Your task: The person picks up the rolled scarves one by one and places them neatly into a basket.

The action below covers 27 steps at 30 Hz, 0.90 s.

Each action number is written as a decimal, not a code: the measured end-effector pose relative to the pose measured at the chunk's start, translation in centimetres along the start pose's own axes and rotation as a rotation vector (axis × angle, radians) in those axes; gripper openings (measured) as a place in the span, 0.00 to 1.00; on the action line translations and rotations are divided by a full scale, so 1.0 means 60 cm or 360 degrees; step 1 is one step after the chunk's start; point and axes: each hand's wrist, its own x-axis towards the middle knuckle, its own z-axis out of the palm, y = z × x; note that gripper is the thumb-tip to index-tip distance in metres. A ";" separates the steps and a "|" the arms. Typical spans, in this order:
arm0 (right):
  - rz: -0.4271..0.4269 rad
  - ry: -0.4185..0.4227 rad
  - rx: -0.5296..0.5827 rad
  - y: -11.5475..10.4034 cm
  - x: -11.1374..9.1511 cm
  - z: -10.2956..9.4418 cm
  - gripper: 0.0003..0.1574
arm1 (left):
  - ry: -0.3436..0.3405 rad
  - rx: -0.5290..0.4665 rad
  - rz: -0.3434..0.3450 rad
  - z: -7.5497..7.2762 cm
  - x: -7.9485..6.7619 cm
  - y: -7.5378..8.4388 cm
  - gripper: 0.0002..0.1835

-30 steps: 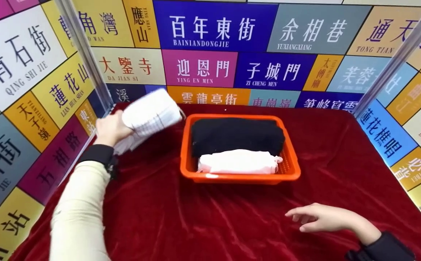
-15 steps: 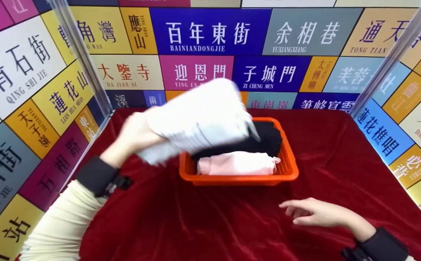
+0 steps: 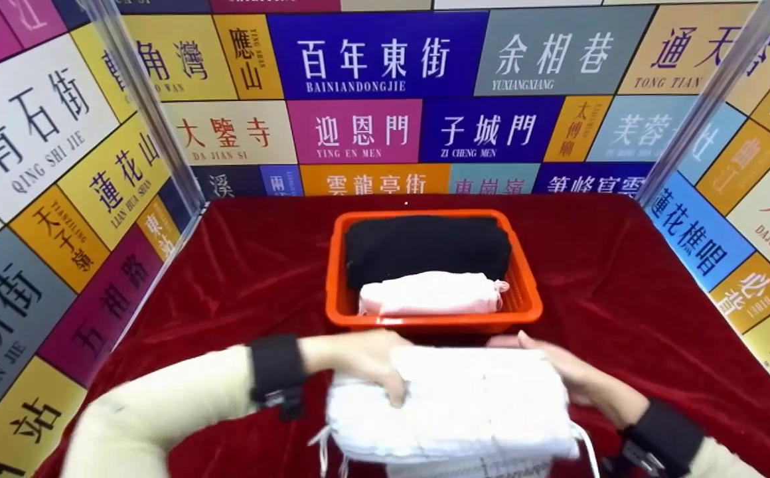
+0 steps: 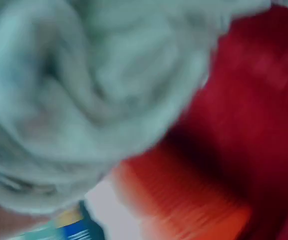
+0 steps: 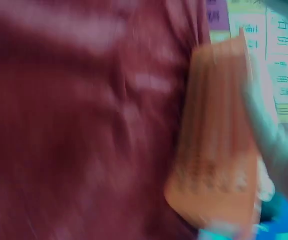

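In the head view, a rolled white cloth (image 3: 471,398) with loose strings at both ends is in front of the basket. My left hand (image 3: 365,358) grips its left end, thumb on top and the other fingers hidden. At the cloth's far right corner is my right hand (image 3: 557,365), its fingers partly hidden behind the cloth; contact is unclear. The blurred left wrist view shows the end of the roll (image 4: 84,100) close up. Blurred along the right edge of the right wrist view is the right hand (image 5: 273,125), beside the orange basket (image 5: 213,125).
Beyond the hands, the orange basket (image 3: 435,321) holds a black rolled cloth (image 3: 425,245) and a pale pink one (image 3: 431,293). Dark red velvet (image 3: 597,265) covers the table. Sign-printed walls (image 3: 378,56) enclose the back and sides.
From the left of the basket, my left hand has brought the white cloth across its front, rightward and nearer to me. My right hand has moved up to the cloth's right end.
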 end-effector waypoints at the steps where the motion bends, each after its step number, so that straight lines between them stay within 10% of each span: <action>1: 0.0143 -0.0030 0.0086 0.000 0.006 0.000 0.34 | -0.0036 -0.0031 -0.0081 0.008 0.015 -0.012 0.15; 5: 0.0322 0.0063 0.0077 0.008 0.027 -0.011 0.42 | 0.0049 0.0142 -0.0307 0.026 0.067 -0.050 0.16; 12: 0.0031 0.0280 -0.0631 0.019 0.038 -0.038 0.32 | 0.0213 0.0791 -0.0543 0.059 0.110 -0.051 0.24; 23: -0.0324 -0.0086 -0.2049 0.019 0.048 -0.009 0.64 | 0.0573 0.2026 -0.0118 0.134 0.097 -0.040 0.37; 27: -0.0425 -0.0069 -0.2319 0.026 0.045 -0.013 0.61 | 0.0418 0.1722 -0.0050 0.132 0.071 -0.072 0.45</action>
